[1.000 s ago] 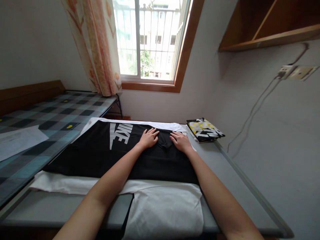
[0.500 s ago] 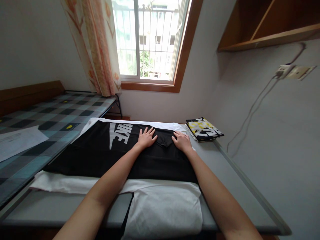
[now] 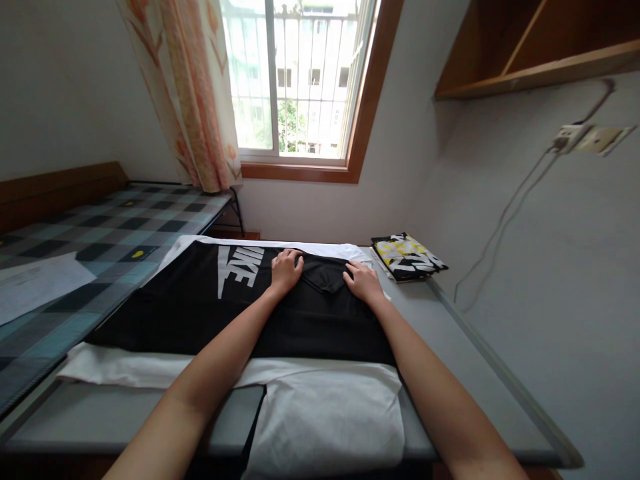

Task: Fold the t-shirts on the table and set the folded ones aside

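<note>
A black garment (image 3: 165,307) with large grey lettering lies over a white garment (image 3: 330,413), whose sleeve hangs over the near table edge. My left hand (image 3: 287,270) rests on the black cloth near its far edge, right of the lettering, fingers bent and drawn together; whether cloth is pinched under them cannot be made out. My right hand (image 3: 364,280) lies on the black cloth at its far right corner with its fingers apart. Between both hands the cloth is rumpled.
Folded clothes (image 3: 407,257) with a black, yellow and white print lie at the table's (image 3: 480,393) back right. On the left stands a bed (image 3: 165,227) with checked bedding and a paper sheet (image 3: 40,283). A shelf (image 3: 540,73) hangs at upper right.
My left hand has moved slightly left and its fingers have bent and come together. The cloth between the hands shows a longer crease. My right hand has stayed almost still.
</note>
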`<move>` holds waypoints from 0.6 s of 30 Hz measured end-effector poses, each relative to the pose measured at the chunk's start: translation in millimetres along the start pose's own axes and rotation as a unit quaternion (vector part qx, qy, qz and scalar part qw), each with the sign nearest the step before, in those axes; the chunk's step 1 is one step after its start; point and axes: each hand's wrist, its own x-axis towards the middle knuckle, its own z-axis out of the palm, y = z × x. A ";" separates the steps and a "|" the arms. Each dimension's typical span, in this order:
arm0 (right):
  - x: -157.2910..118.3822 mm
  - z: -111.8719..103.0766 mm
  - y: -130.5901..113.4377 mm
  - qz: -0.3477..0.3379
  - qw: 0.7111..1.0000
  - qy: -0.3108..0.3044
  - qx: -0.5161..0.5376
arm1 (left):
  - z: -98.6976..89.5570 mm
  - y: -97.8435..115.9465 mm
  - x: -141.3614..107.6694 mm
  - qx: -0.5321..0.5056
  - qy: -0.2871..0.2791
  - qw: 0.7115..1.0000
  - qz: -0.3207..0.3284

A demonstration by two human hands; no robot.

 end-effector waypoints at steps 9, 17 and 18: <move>-0.2 -0.6 -0.4 0.003 1.000 0.002 0.005 | -14.1 -59.3 21.3 0.116 -0.055 0.992 -0.001; -0.1 0.2 0.1 0.004 1.000 0.007 0.006 | -65.4 -159.4 49.4 0.236 -0.097 0.966 -0.034; 0.2 0.6 0.4 0.004 1.000 0.008 0.005 | -70.9 -166.3 50.2 0.243 -0.094 0.965 -0.035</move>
